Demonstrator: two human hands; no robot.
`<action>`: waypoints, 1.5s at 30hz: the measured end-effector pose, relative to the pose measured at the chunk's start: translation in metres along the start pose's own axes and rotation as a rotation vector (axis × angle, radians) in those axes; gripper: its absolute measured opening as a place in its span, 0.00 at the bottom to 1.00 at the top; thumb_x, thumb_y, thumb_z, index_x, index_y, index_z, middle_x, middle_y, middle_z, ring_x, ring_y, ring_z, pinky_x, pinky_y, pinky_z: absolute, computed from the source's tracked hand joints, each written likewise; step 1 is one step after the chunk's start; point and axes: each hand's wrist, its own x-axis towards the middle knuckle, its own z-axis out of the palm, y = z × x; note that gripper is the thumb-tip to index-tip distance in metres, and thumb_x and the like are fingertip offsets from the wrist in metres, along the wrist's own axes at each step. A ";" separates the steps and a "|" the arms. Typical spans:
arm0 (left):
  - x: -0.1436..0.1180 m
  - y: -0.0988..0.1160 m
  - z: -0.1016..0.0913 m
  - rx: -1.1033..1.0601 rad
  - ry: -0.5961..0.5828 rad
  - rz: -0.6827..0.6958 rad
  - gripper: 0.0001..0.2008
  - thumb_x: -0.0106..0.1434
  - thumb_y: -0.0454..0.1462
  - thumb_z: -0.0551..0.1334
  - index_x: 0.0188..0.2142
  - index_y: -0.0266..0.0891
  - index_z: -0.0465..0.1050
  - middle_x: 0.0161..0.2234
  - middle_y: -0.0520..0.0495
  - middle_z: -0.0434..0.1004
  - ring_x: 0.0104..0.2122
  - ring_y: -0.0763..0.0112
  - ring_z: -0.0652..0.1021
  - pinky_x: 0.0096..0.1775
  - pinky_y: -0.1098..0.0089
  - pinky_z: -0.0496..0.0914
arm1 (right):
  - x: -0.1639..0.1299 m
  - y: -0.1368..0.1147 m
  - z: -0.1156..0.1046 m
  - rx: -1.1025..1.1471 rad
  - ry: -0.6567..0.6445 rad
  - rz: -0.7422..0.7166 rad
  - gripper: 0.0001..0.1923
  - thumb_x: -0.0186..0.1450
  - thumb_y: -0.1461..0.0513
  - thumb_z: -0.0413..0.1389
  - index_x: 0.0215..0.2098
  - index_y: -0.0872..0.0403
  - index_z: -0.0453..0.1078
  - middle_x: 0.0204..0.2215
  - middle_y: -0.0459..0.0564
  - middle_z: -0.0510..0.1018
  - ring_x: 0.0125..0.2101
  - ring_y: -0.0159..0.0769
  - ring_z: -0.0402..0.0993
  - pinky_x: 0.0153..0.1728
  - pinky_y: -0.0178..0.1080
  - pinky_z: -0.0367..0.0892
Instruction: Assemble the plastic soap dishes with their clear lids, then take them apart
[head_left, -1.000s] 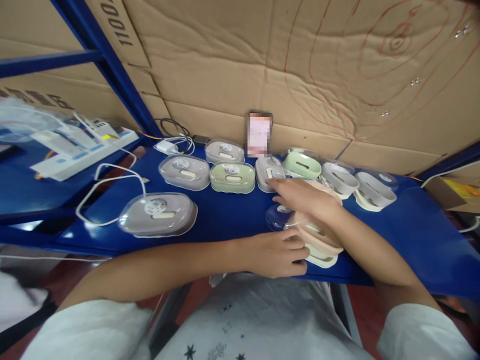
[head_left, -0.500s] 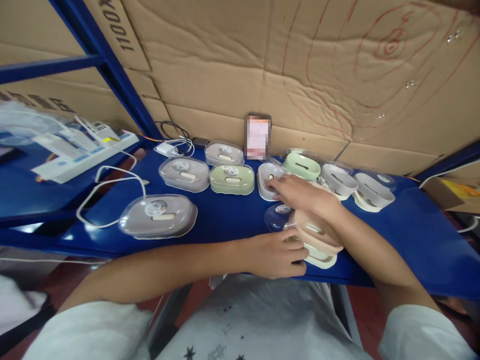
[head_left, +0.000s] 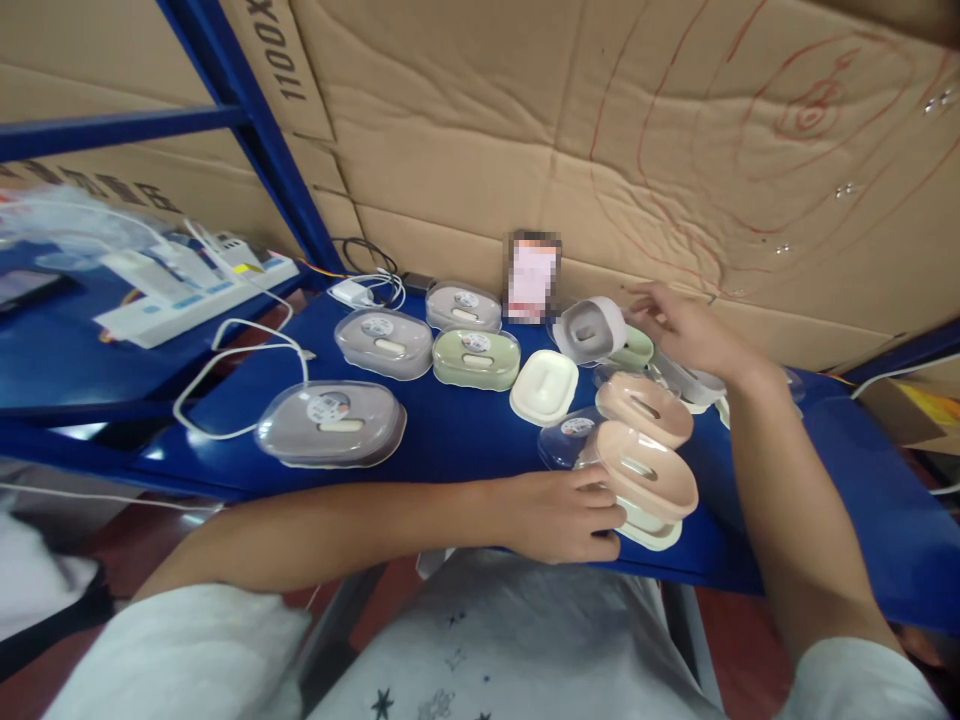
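My right hand point(head_left: 671, 330) is raised over the back right of the table, fingers apart, holding nothing that I can see. Just left of it, a grey slotted soap dish tray point(head_left: 589, 330) stands tilted against a green tray point(head_left: 637, 347). In front lies a cream base point(head_left: 544, 388) with nothing on it. My left hand point(head_left: 566, 515) lies near the front edge with loosely bent, spread fingers, beside a peach tray point(head_left: 652, 475) on a cream base point(head_left: 652, 530). Behind it sits another peach tray point(head_left: 646, 408). A clear lid point(head_left: 559, 440) rests to the left.
Several lidded soap dishes stand left: grey ones point(head_left: 382, 343) point(head_left: 330, 425) and a green one point(head_left: 476, 362). A phone point(head_left: 534, 280) leans on the cardboard wall point(head_left: 450, 150). A white cable point(head_left: 217, 350) and power strip point(head_left: 187, 305) lie at the left.
My right hand has moved back and right from the grey soap dish. Its tray now stands tilted farther back, and its cream base lies bare. My left hand has hardly moved.
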 end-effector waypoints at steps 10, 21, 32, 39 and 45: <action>0.001 -0.001 0.003 -0.013 -0.005 0.021 0.09 0.74 0.33 0.61 0.42 0.42 0.82 0.42 0.44 0.82 0.40 0.63 0.79 0.55 0.59 0.68 | 0.027 -0.135 0.076 -0.243 -0.202 -0.558 0.24 0.76 0.57 0.59 0.67 0.57 0.70 0.66 0.63 0.75 0.64 0.55 0.73 0.64 0.55 0.66; -0.003 0.000 0.006 -0.008 0.069 0.023 0.09 0.72 0.33 0.63 0.38 0.44 0.83 0.40 0.45 0.82 0.39 0.63 0.78 0.56 0.58 0.66 | 0.071 -0.133 0.092 -0.368 -0.294 -0.381 0.25 0.78 0.65 0.49 0.72 0.54 0.64 0.61 0.59 0.79 0.58 0.51 0.77 0.56 0.48 0.69; -0.003 0.002 0.011 0.019 0.046 0.012 0.10 0.72 0.34 0.62 0.39 0.47 0.83 0.42 0.46 0.82 0.40 0.63 0.78 0.55 0.57 0.66 | 0.030 -0.166 0.143 -0.487 -0.299 -0.448 0.25 0.77 0.61 0.53 0.70 0.62 0.65 0.58 0.69 0.80 0.56 0.58 0.78 0.54 0.53 0.72; -0.003 0.002 0.013 0.030 0.086 0.016 0.09 0.70 0.33 0.64 0.39 0.47 0.83 0.40 0.46 0.81 0.40 0.62 0.78 0.54 0.58 0.65 | 0.045 -0.150 0.142 -0.273 -0.394 -0.350 0.19 0.76 0.64 0.54 0.64 0.53 0.72 0.61 0.60 0.79 0.58 0.51 0.79 0.55 0.47 0.72; -0.003 0.001 0.012 0.015 0.104 0.017 0.11 0.70 0.32 0.63 0.40 0.46 0.85 0.40 0.45 0.81 0.40 0.62 0.79 0.55 0.58 0.65 | 0.067 -0.147 0.106 0.051 -0.550 -0.412 0.18 0.78 0.58 0.53 0.61 0.52 0.75 0.53 0.54 0.85 0.49 0.43 0.83 0.49 0.41 0.72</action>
